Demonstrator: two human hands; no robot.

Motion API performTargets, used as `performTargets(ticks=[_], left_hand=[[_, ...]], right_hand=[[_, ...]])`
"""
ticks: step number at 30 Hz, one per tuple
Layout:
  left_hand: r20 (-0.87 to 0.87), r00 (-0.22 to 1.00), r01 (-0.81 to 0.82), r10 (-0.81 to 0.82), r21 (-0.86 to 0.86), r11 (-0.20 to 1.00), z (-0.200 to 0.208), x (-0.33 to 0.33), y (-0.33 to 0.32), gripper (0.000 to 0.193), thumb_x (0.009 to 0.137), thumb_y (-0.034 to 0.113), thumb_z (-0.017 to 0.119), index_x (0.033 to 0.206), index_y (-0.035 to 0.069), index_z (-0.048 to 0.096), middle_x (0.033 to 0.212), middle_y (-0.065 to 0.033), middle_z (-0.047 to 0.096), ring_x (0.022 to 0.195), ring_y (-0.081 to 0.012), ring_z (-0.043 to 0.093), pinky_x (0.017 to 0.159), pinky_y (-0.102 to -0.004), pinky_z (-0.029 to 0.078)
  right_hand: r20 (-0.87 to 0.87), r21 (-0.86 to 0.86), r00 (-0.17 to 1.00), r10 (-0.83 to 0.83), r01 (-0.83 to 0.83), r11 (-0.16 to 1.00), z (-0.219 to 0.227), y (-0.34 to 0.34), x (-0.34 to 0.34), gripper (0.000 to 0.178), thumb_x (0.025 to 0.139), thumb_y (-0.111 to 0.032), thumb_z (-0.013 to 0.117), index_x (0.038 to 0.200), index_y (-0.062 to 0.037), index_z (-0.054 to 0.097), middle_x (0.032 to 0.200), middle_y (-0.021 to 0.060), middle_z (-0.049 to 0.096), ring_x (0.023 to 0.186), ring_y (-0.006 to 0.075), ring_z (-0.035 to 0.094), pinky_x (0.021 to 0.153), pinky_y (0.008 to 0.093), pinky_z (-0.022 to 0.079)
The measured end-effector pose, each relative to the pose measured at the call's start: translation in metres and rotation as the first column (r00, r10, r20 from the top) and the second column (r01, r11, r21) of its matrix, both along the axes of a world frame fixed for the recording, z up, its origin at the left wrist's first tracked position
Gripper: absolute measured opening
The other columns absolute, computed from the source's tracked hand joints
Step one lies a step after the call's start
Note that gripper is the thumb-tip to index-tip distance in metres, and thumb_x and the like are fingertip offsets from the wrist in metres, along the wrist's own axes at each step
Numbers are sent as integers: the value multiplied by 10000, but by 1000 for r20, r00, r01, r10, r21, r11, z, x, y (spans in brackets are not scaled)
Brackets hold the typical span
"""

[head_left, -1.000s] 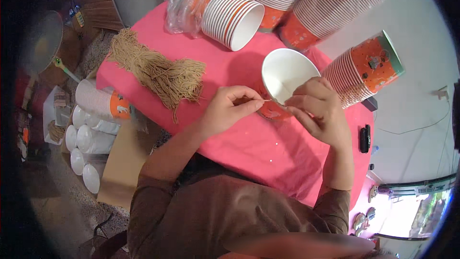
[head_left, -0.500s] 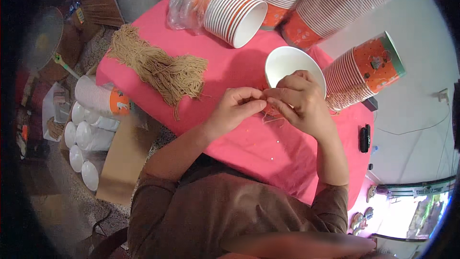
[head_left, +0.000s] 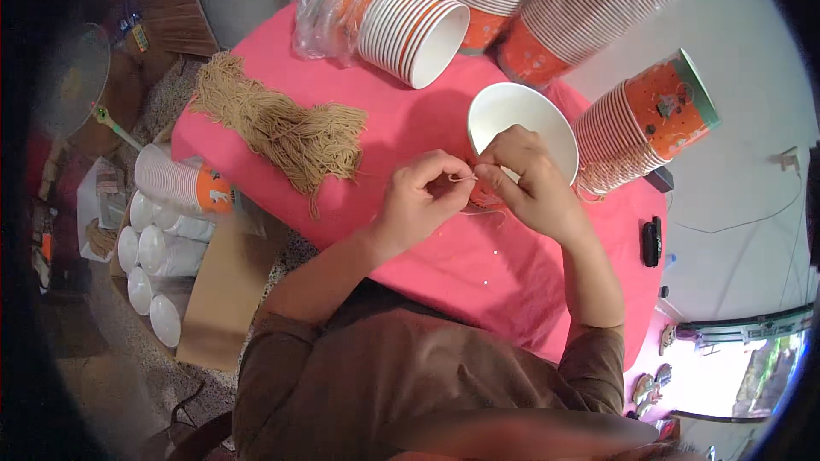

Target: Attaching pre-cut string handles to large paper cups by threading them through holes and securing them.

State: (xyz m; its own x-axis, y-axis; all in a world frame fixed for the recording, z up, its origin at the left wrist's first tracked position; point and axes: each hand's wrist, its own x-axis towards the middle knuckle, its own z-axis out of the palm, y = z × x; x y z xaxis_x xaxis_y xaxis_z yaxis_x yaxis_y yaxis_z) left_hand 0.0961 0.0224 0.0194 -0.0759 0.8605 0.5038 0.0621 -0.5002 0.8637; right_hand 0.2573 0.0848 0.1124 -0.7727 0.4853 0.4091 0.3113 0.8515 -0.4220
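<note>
Holds a thin string [head_left: 462,177] up by the fingertips, just in front of the cup [head_left: 506,115]. Pinches with the right hand [head_left: 534,183], thumb and first finger pressed together on the string. Bends the left hand [head_left: 418,205] into a round shape, thumb and first finger curled, tips very near the right ones. Cannot tell if pinched tight with the left tips; too small to see. Shows a little loop of string at the left fingers, and a thin loose piece lower down, over the pink cloth [head_left: 427,282].

Seems to be busy with the string, using both hands at the near side of the cup. Calls next, as a guess, for a firm pinch on the right, a light touch on the left, and care not to bump the cup.

Just behind the right hand and partly hidden by it, the cup, mouth up, white inside and orange outside. Near it on the right, a leaning stack [head_left: 636,124] of orange cups, with tan strings [head_left: 611,177] by the rims. Off to the left on the cloth, a big bunch of tan yarn [head_left: 282,128]. Farther back, more cups [head_left: 418,34], lying on their side, partly in clear plastic. Down on the left, an open box [head_left: 226,290].
</note>
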Motion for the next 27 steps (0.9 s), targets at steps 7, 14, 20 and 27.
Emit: performTargets(ticks=[7, 14, 20, 27], left_hand=[[106, 985, -153, 139, 134, 979, 2, 9, -2, 71, 830, -41, 642, 885, 4, 635, 800, -13, 615, 714, -58, 565, 610, -211, 450], [487, 866, 241, -114, -207, 948, 4, 2, 0, 54, 916, 76, 585, 944, 31, 597, 793, 28, 587, 647, -28, 507, 577, -190, 419], [732, 635, 583, -245, -246, 774, 10, -3, -3, 19, 895, 92, 564, 907, 77, 561, 689, 65, 452, 547, -19, 363, 478, -181, 275], [895, 341, 781, -287, -100, 616, 3, -4, 2, 45, 921, 146, 573, 920, 102, 583, 687, 77, 448, 540, -21, 376, 474, -171, 280]], right_hand=[[83, -78, 996, -20, 26, 997, 2, -3, 3, 142, 846, -107, 623, 743, -20, 578, 738, 92, 557, 802, 266, 516, 816, 379, 382], [-183, -135, 976, -115, 91, 987, -4, -21, 5, 173, 745, -25, 712, 854, -25, 577, 848, 121, 614, 723, 266, 604, 612, 352, 474], [-173, -116, 980, -96, 76, 990, -13, -30, 5, 148, 793, 44, 643, 907, -6, 564, 853, 118, 598, 737, 261, 623, 629, 331, 497], [-297, -25, 955, 18, -27, 999, -20, -24, 10, 174, 792, 81, 628, 943, 5, 586, 872, 128, 624, 752, 251, 641, 631, 320, 511]])
